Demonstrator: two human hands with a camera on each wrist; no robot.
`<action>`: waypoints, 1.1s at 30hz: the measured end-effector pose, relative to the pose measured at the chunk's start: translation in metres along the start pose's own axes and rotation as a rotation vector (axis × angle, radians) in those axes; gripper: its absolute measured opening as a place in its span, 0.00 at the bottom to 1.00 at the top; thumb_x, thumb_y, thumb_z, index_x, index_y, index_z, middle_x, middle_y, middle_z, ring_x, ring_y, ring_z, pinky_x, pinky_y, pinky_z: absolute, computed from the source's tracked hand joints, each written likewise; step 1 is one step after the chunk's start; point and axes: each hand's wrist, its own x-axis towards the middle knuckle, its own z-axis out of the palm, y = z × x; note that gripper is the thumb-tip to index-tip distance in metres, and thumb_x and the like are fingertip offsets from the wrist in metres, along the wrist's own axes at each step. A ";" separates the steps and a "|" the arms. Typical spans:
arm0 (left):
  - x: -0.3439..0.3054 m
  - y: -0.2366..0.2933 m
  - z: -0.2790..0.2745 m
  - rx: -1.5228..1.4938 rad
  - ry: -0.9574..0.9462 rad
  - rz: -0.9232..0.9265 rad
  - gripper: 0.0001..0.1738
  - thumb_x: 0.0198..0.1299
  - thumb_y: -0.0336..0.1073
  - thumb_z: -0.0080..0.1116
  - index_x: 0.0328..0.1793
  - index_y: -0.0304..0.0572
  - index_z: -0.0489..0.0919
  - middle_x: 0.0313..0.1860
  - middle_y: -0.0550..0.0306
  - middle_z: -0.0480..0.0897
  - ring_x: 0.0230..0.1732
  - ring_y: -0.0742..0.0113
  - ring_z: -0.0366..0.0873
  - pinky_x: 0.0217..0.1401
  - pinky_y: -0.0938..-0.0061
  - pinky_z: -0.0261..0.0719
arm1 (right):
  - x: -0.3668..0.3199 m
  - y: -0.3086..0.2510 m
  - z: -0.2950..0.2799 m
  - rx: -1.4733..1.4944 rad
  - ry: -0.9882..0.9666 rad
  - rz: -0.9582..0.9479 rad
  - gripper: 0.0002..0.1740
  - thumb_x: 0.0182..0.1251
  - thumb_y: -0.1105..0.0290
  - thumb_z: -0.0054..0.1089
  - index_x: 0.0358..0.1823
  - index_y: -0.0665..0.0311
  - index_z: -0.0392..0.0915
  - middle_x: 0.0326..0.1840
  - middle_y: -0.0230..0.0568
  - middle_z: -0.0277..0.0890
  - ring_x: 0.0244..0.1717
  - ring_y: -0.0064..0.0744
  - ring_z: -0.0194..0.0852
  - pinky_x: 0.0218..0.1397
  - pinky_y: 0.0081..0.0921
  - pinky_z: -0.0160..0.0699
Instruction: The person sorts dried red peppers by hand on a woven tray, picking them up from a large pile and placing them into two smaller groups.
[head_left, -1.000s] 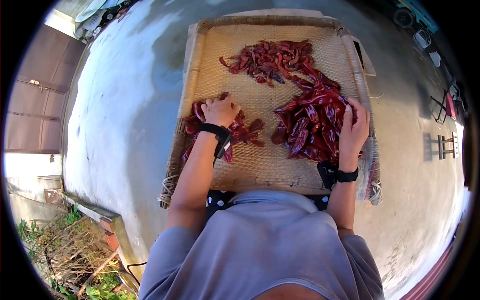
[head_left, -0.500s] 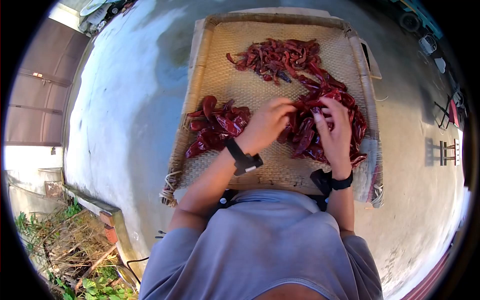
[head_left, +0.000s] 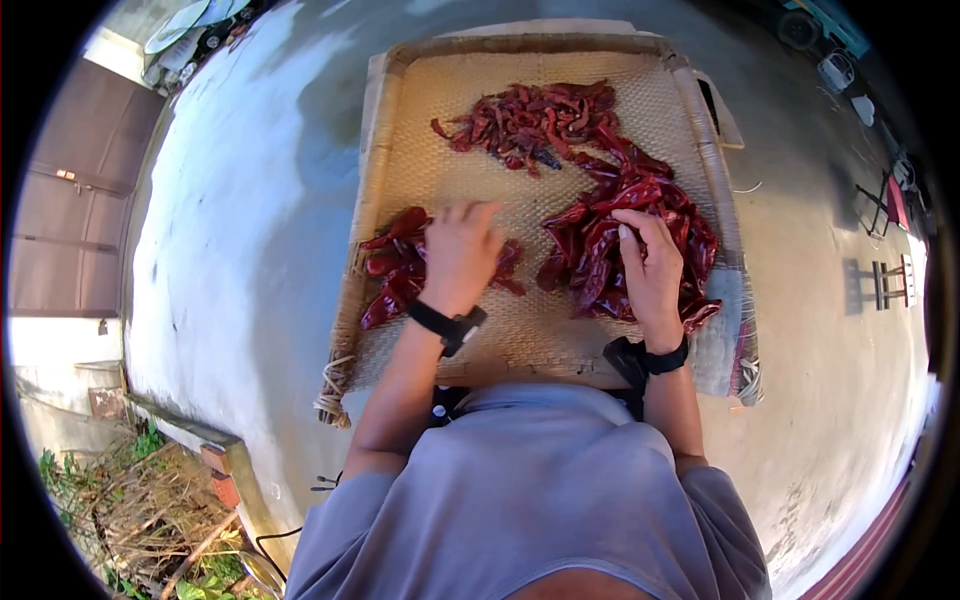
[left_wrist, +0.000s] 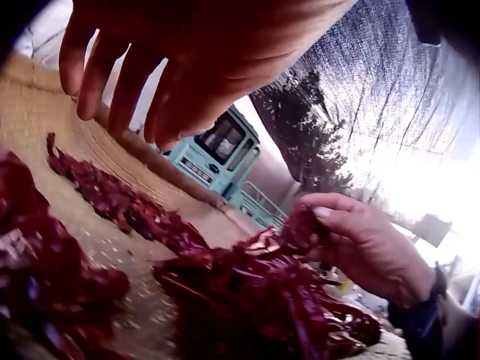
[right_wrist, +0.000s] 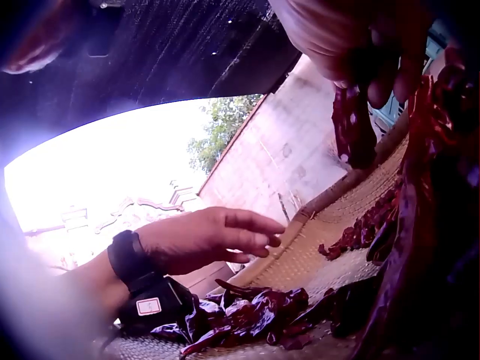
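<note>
Three groups of red peppers lie on a woven tray (head_left: 500, 345). The left hand (head_left: 462, 258) hovers over the left pile (head_left: 392, 292), its fingers loosely extended and holding nothing; the left wrist view shows the fingers (left_wrist: 135, 82) hanging apart. At the right pile (head_left: 600, 262), the right hand (head_left: 652, 275) pinches a dark red pepper (right_wrist: 352, 127) between thumb and fingers, seen raised in the right wrist view. Smaller, shrivelled peppers (head_left: 530, 115) lie toward the tray's far side.
The tray's raised rim (head_left: 708, 150) runs along its sides. A folded cloth (head_left: 722, 340) lies at the near right corner. Concrete floor (head_left: 230, 220) surrounds the tray; a small stool (head_left: 893, 284) stands far right, and a brick edge (head_left: 222, 470) borders plants at lower left.
The left hand went from the left pile over to the right hand, then came back above the left pile. The right hand moved inward from the right pile's outer edge.
</note>
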 end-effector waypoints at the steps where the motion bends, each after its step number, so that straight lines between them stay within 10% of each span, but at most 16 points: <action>1: 0.000 -0.008 -0.005 0.143 -0.003 -0.075 0.19 0.55 0.33 0.64 0.55 0.47 0.82 0.53 0.50 0.81 0.55 0.46 0.75 0.57 0.54 0.74 | 0.002 0.003 -0.002 -0.022 0.045 -0.029 0.12 0.70 0.79 0.57 0.52 0.64 0.80 0.50 0.44 0.79 0.50 0.39 0.80 0.55 0.29 0.77; 8: 0.001 -0.066 -0.019 0.522 -0.157 -0.429 0.20 0.57 0.40 0.67 0.58 0.54 0.82 0.59 0.55 0.80 0.66 0.49 0.70 0.72 0.47 0.57 | 0.020 0.027 -0.030 -0.198 0.436 0.071 0.15 0.68 0.79 0.57 0.56 0.62 0.79 0.61 0.47 0.72 0.60 0.47 0.73 0.62 0.35 0.74; 18: -0.003 -0.090 -0.015 0.494 -0.031 -0.375 0.14 0.54 0.33 0.66 0.47 0.59 0.84 0.47 0.57 0.84 0.59 0.56 0.75 0.67 0.49 0.58 | 0.009 0.062 -0.025 -0.575 0.132 0.066 0.16 0.70 0.62 0.59 0.56 0.60 0.80 0.65 0.44 0.72 0.66 0.50 0.66 0.71 0.45 0.61; 23: 0.005 -0.073 -0.027 -0.054 0.110 -0.183 0.14 0.61 0.28 0.63 0.54 0.43 0.79 0.47 0.50 0.83 0.49 0.53 0.81 0.50 0.64 0.78 | 0.014 0.016 -0.022 -0.336 0.269 -0.076 0.12 0.71 0.71 0.58 0.53 0.60 0.80 0.61 0.46 0.74 0.61 0.47 0.70 0.68 0.39 0.66; 28: 0.005 -0.011 -0.024 -0.833 -0.233 -0.348 0.12 0.71 0.32 0.56 0.57 0.39 0.78 0.43 0.65 0.82 0.44 0.79 0.78 0.45 0.80 0.75 | 0.004 -0.018 0.004 0.178 -0.127 0.034 0.17 0.69 0.76 0.60 0.59 0.64 0.77 0.59 0.44 0.72 0.44 0.29 0.80 0.45 0.23 0.80; 33: -0.004 0.021 -0.012 -1.111 -0.504 -0.355 0.13 0.72 0.35 0.56 0.59 0.41 0.78 0.42 0.65 0.82 0.42 0.80 0.77 0.44 0.81 0.75 | -0.004 -0.025 0.022 0.316 -0.261 0.027 0.23 0.67 0.79 0.60 0.63 0.61 0.74 0.58 0.42 0.73 0.44 0.25 0.79 0.46 0.22 0.79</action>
